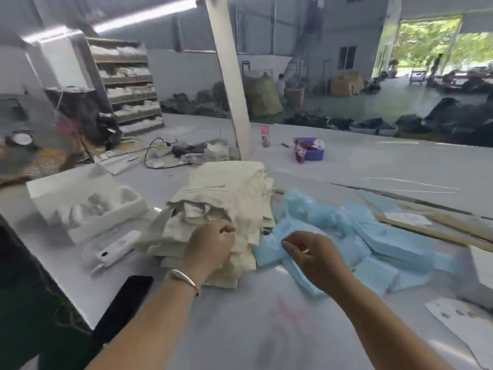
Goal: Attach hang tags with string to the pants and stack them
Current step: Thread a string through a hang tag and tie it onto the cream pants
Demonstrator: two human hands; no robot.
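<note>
- Mid-worktop, toward its left edge: stack of cream pants, folded and piled several deep, top layers rumpled and slumping.
- Left hand laid on the near face of that stack, fingers curled in against the cloth; whether a string or tag sits pinched inside, impossible to tell through the blur.
- Right hand hovering just beside the stack, over the near end of the blue pants, thumb and forefinger drawn together as if on something thin; nothing clearly visible between them.
- Blue pile spread loose toward the worktop's right edge, touching the cream stack's right side.
- Handling, as a judgement: cloth soft, light and floppy, likely to sag and slide off the pile if lifted by one corner; best taken at the waistband or a belt loop, where fabric is doubled and a string can pass through; hang tags and string probably thin, light, easily dropped.
- Left edge: white box of pale small items, possibly the tags, too blurred to say; a white tool lying flat just beside it; a dark flat object at the near left corner.
- Right edge: wooden stick lying under the blue pile's far side, white paper sheets at the near right corner.
- Far side: purple basket, small pink bottle, tangled cable, all well apart from the hands.
- In the way, as a judgement: sprawling blue pile crowding the space for a tidy second stack.
</note>
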